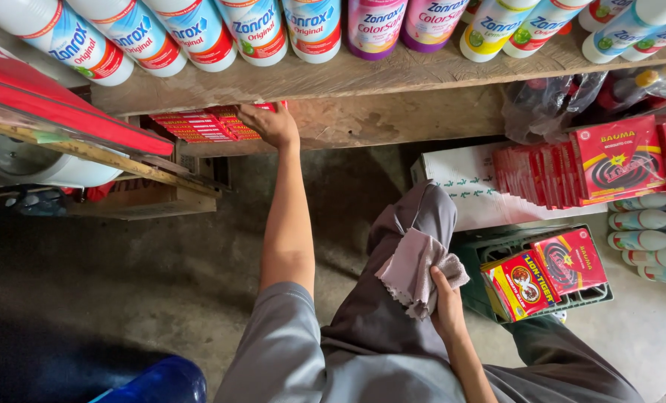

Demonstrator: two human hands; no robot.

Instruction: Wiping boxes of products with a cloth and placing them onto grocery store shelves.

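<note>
My left hand [269, 123] reaches forward under a wooden shelf [393, 75] and rests on a row of flat red boxes [206, 125] stacked on a lower ledge; its fingers curl over the rightmost box. My right hand [446, 302] rests on my raised knee and grips a pale pink cloth [416, 267] that drapes over my grey trousers. Whether the left hand grips a box or only touches it is unclear.
White and pink bottles [258, 30] lie in a row on the wooden shelf above. At right, red boxes [617, 158] stand on a white carton [464, 186], and two more lie on a green crate [549, 272]. More bottles [650, 239] lie far right. A red sloping board [64, 112] is at left.
</note>
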